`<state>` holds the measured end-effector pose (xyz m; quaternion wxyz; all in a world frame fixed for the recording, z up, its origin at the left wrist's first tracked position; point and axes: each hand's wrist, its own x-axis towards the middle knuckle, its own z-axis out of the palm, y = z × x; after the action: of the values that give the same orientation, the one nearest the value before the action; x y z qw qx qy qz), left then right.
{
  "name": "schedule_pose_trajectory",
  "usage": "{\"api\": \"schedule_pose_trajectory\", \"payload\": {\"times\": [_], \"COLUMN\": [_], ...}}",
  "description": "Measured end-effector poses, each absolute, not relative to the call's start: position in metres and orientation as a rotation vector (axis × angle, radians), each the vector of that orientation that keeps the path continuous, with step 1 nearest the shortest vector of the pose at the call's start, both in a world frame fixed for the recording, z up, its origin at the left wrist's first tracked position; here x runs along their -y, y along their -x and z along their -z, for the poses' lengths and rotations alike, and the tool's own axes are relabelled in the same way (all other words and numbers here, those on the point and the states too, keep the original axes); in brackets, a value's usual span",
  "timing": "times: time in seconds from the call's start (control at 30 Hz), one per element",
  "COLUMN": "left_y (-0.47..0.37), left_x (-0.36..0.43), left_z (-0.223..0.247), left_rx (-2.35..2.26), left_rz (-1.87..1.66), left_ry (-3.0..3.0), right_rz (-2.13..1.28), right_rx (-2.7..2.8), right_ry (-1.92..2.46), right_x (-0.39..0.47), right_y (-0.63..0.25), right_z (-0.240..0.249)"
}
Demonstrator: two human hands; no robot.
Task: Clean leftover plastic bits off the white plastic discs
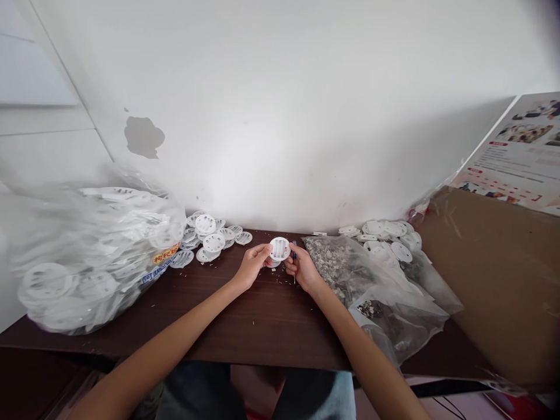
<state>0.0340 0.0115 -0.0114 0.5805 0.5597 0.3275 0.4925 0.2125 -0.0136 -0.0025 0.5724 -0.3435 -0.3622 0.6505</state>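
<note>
Between my hands a round white plastic disc [280,248] with slots is held up above the dark brown table [262,326]. My left hand [255,263] pinches its left edge. My right hand [303,267] touches the right edge and has its fingers closed around a thin screwdriver [294,255], whose shaft points down. Below the disc, another white disc [275,263] shows in part, along with small white scraps. A pile of similar discs [213,242] lies to the left of my left hand.
A large clear bag of white discs [100,256] fills the left side. On the right are clear bags of small metal parts [332,256], more white discs [389,236] and a brown cardboard box [494,274]. A white wall [271,116] rises behind.
</note>
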Motion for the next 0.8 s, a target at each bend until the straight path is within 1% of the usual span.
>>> {"api": "schedule_pose_trajectory", "payload": {"times": [0.8], "left_y": [-0.0342], "left_x": [-0.0122], "left_z": [0.0105], "left_rx": [-0.797], "left_rz": [-1.152], "left_ry": [-1.353], "right_rz": [-1.522], "right_rx": [0.837], "right_ry": [0.79], "right_x": [0.0108], "right_y": [-0.2138], "right_z": [0.0071]}}
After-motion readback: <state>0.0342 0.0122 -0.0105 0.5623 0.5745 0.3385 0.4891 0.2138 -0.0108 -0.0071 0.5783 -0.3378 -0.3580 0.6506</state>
